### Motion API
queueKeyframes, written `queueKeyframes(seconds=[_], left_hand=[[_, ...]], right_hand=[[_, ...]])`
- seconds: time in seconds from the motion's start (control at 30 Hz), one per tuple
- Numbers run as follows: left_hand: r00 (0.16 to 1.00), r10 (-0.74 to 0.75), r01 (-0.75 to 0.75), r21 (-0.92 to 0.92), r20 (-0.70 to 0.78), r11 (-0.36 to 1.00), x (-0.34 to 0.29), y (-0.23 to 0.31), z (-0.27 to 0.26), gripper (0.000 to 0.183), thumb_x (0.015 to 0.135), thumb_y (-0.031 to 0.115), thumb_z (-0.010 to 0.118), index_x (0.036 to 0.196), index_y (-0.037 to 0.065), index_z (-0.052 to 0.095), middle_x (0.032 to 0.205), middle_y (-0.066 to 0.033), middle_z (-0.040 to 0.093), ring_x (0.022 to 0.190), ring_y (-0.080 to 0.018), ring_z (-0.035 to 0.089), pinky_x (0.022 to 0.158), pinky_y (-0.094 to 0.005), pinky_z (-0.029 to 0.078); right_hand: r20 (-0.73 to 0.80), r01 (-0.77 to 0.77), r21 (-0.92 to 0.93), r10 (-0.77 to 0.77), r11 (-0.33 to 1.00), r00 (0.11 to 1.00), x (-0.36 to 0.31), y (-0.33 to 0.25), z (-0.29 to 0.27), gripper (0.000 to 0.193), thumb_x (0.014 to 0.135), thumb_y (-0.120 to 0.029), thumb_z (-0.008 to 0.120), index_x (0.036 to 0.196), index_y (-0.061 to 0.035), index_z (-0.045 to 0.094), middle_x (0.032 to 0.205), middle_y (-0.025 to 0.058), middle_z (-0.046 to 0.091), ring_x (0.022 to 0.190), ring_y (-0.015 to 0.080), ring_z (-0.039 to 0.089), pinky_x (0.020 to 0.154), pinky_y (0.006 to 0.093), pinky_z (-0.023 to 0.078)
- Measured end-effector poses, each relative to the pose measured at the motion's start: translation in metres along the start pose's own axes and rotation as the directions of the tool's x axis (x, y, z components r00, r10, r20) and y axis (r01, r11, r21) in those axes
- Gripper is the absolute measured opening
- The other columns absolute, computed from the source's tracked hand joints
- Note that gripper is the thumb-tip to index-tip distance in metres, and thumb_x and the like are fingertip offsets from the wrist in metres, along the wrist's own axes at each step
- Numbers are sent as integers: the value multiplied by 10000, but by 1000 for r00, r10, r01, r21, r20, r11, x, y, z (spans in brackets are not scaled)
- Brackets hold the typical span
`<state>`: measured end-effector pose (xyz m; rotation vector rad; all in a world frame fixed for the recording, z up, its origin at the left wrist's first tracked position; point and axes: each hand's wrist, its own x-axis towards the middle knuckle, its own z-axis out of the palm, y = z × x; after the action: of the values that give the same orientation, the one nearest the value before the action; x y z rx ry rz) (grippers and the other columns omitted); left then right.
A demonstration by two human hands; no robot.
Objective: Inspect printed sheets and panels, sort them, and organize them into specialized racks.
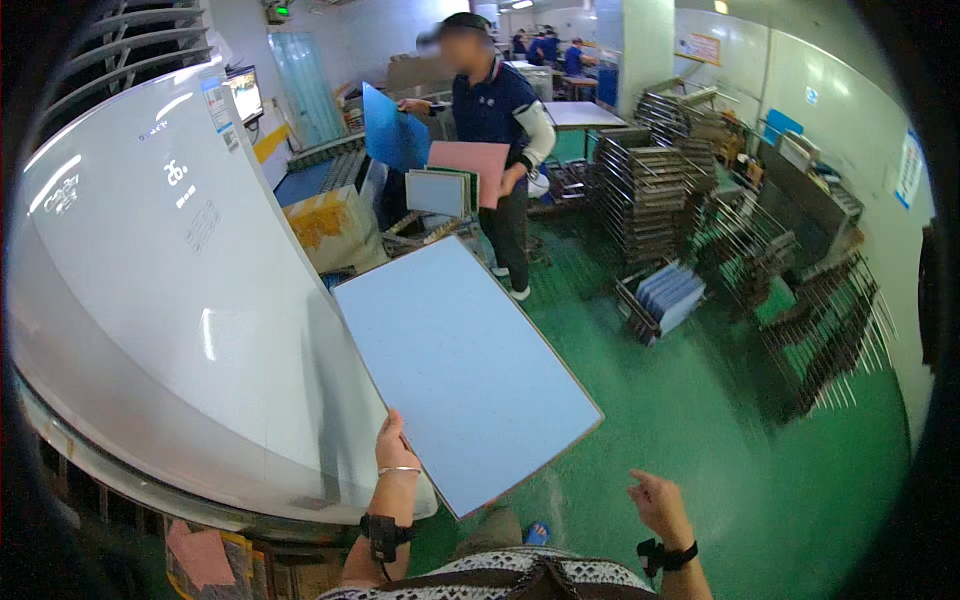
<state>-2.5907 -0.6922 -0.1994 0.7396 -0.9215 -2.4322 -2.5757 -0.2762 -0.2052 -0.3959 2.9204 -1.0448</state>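
Note:
A large flat light-blue board (pixel 465 370) with a thin brown edge hangs tilted in front of me. My left hand (pixel 392 440) grips it at its lower left edge; most of those fingers are behind the board. To the right of the board and apart from it, my right hand (pixel 660 503) is in the air with nothing in it, its fingers loosely bent and apart. Beyond the board, a co-worker (pixel 490 110) stands with a blue sheet (pixel 393 130) in one hand and the other hand at a pink sheet (pixel 470 168).
A tall white air-conditioner cabinet (pixel 170 270) stands close on my left. Ahead are a wrapped box (pixel 335 228) and upright pale boards (pixel 437 192) by the co-worker. Stacked metal racks (pixel 650 190) and a low rack with blue sheets (pixel 668 297) stand on the green floor to the right.

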Motion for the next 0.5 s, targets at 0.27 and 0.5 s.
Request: queueKeyframes(seconds=[0.27, 0.5], left_hand=[[965, 259, -261, -159, -36, 952, 116, 1, 53, 278, 880, 238, 450, 1047, 21, 497, 1036, -103, 547, 975, -250, 517, 858, -433, 412], [970, 189, -225, -265, -156, 937, 177, -6, 76, 285, 892, 206, 447, 1099, 12, 473, 1047, -83, 535, 961, -232, 517, 858, -420, 421]], right_hand=[[167, 48, 46, -55, 998, 984, 126, 5, -3, 282, 772, -146, 584, 1022, -15, 573, 789, 181, 606, 689, 302, 599, 615, 340, 467], [287, -98, 484, -52, 870, 956, 230, 17, 29, 328, 885, -172, 475, 1112, 64, 503, 801, 107, 619, 726, 154, 586, 651, 276, 477]])
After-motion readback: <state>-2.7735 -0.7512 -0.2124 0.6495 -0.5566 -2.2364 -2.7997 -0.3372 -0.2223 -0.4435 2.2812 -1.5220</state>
